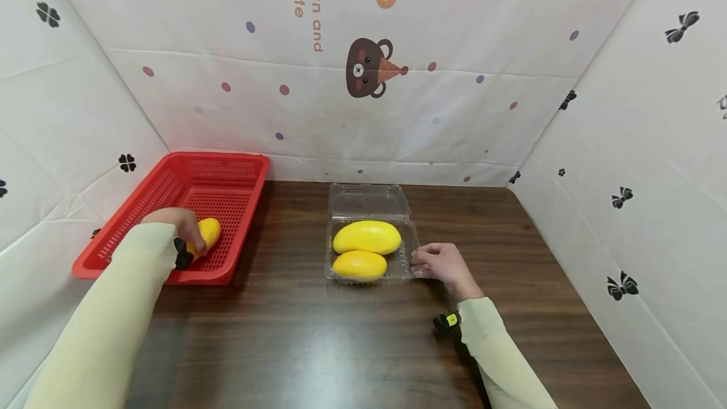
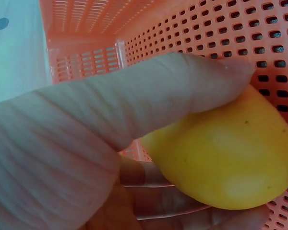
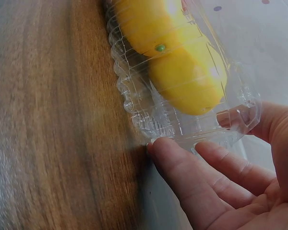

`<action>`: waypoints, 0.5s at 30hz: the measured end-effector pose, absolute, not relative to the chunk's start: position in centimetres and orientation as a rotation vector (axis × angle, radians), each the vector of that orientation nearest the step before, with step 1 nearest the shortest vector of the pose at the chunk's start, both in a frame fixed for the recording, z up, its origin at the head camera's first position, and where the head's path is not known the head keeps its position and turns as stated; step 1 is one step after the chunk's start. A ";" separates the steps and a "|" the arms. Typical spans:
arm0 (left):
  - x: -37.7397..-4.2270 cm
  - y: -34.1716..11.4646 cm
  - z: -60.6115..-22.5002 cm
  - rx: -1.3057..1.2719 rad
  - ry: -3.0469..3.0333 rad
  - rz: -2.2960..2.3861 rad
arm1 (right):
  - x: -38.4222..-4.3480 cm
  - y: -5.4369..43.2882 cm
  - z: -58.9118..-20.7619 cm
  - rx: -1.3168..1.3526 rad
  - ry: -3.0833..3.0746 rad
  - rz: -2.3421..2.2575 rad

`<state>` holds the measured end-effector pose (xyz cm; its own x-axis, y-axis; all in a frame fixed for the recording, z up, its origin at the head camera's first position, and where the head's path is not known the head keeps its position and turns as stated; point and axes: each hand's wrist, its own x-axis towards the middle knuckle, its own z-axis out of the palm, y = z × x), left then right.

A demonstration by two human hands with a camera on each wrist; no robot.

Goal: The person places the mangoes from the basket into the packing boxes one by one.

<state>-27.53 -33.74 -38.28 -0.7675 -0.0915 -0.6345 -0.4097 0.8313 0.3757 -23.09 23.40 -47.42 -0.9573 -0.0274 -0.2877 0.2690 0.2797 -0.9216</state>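
That yellow fruit (image 1: 211, 232) looks firm, slippery; best gripped mid-body.
Left fingers (image 2: 165, 199) clamp it; right fingers (image 3: 177, 167) pinch the clear container (image 1: 401, 264).

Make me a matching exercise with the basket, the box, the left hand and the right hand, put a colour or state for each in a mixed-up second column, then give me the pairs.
Column one:
1. Basket
2. Left hand
3. Right hand
4. Box

Column two:
A. Holds a yellow fruit
B. Clear, with its lid open
C. Red, with many small holes
D. Grips a clear plastic edge

Pairs: 1-C, 2-A, 3-D, 4-B.
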 end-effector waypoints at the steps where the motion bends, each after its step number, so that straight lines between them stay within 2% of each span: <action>1: -27.5 -33.8 -38.3 -0.352 2.395 0.670 | -23.1 23.4 -47.5 0.222 2.298 -1.738; 15: -28.4 -34.0 -39.2 -0.100 2.531 0.468 | -23.0 23.5 -47.4 0.223 2.295 -1.727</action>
